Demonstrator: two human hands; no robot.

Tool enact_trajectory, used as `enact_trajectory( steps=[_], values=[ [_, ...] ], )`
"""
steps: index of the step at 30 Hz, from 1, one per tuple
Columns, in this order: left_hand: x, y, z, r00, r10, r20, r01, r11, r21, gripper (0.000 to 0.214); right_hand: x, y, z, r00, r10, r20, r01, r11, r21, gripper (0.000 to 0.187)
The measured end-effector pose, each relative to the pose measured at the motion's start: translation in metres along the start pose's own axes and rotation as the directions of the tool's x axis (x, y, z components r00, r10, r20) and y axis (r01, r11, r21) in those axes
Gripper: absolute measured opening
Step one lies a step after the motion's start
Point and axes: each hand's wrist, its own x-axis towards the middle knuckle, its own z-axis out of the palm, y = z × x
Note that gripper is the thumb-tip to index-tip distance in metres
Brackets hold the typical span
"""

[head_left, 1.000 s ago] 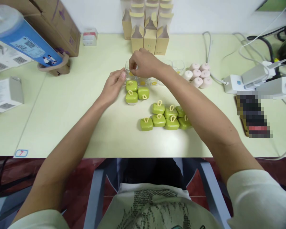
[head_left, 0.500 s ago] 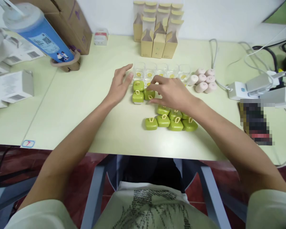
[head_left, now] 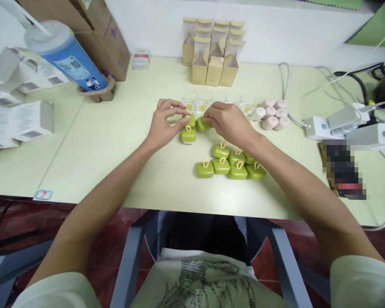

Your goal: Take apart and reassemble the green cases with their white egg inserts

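Note:
Small green cases with yellow loops lie on the pale green table [head_left: 115,141]. My left hand [head_left: 164,122] is curled, its fingertips pinching one green case [head_left: 191,121] at the back of a small group. My right hand [head_left: 226,121] is closed on the green case [head_left: 201,125] beside it. A third green case [head_left: 188,134] sits just in front, between both hands. Nearer to me lies a cluster of several green cases [head_left: 231,164]. A row of clear plastic cups [head_left: 205,99] stands right behind my hands.
Tan cardboard cartons [head_left: 213,51] stand at the back by the wall. Pink rounded pieces [head_left: 271,113] lie to the right, then a white power strip with cables [head_left: 343,119]. A blue tube [head_left: 64,55], brown box and white boxes [head_left: 19,119] occupy the left.
My right hand came down from the clear cups to the green cases and closed on one. My left hand went from spread fingers to a pinch on the neighbouring case.

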Motion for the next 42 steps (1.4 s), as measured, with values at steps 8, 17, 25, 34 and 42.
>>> enact_trajectory(
  steps=[8,17,25,34,42],
  values=[
    [-0.002,-0.009,0.004,0.998,0.067,0.016,-0.068,0.997,0.025,0.043,0.015,-0.009,-0.003,0.996,0.075,0.051,-0.070,0.994,-0.086,0.033],
    [-0.002,-0.008,0.006,0.998,0.056,-0.015,-0.055,0.998,0.026,0.044,0.011,-0.007,-0.004,0.997,0.067,0.027,-0.065,0.995,-0.072,0.032],
    [-0.002,-0.003,0.005,0.999,0.042,-0.006,-0.041,0.997,0.070,0.034,0.006,-0.003,-0.018,0.995,0.075,0.059,-0.076,0.997,0.009,0.034],
    [-0.002,-0.006,0.006,0.999,-0.002,-0.034,0.004,0.997,0.072,0.028,-0.012,0.014,-0.103,0.912,0.368,-0.182,-0.349,0.928,0.129,0.022],
    [-0.001,0.033,-0.002,0.971,0.216,-0.105,-0.187,0.953,0.238,0.043,-0.036,0.093,-0.119,0.773,0.601,0.204,-0.593,0.798,-0.106,0.033]
  ],
)
